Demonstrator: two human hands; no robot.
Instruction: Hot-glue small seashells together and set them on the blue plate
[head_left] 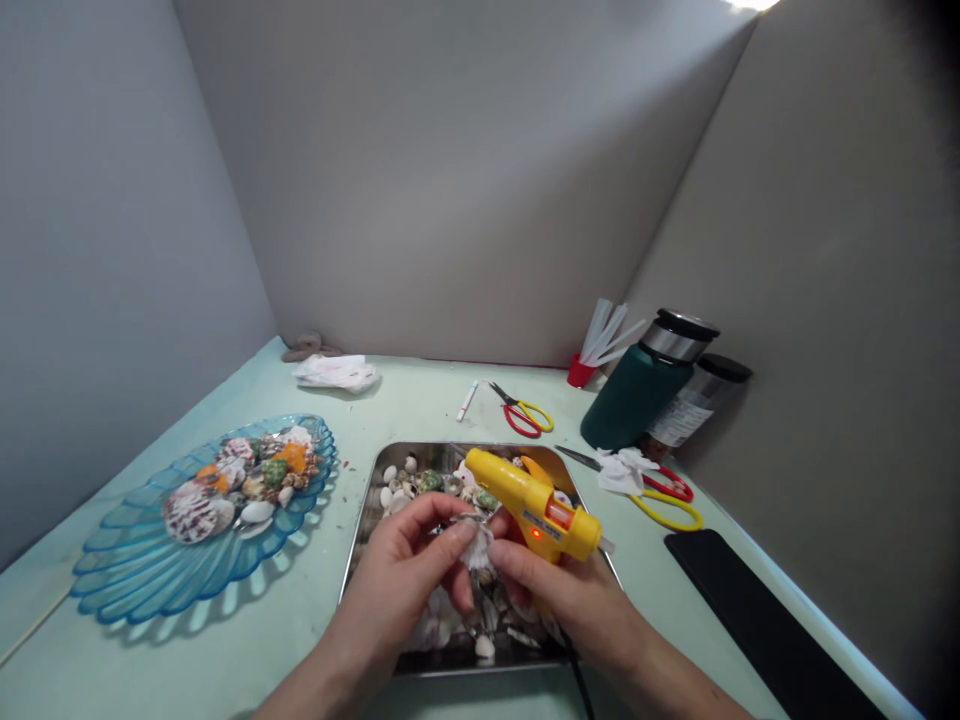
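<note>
A small white shell [475, 545] was held above the middle of a metal tray [358, 548] of loose shells. It was pinched between the thumb and fingers of the left hand [409, 575] and touched from the other side by the fingertips of the right hand [559, 592]. A yellow glue gun [536, 505] was also gripped in the right hand, so that hand was given two jobs at once. The gun's red lamp was lit, and its nozzle was pointed up and away to the left, over the tray.

A burn was judged the chief risk: the gun appeared to be powered, and the nozzle was kept near the left fingers, so a small turn of the wrist could bring hot metal or glue against them. A drip onto the loose shells below could stick several together. The shell could be dropped back into the heap and lost among others like it, since it was held only by fingertips. The black cord [577, 685], trailed off the near edge of the bench [300, 630] under the right wrist, could be snagged and the gun jerked. The blue dish [127, 570] of sorted shells, set well to the left, was thought safe from all this.
</note>
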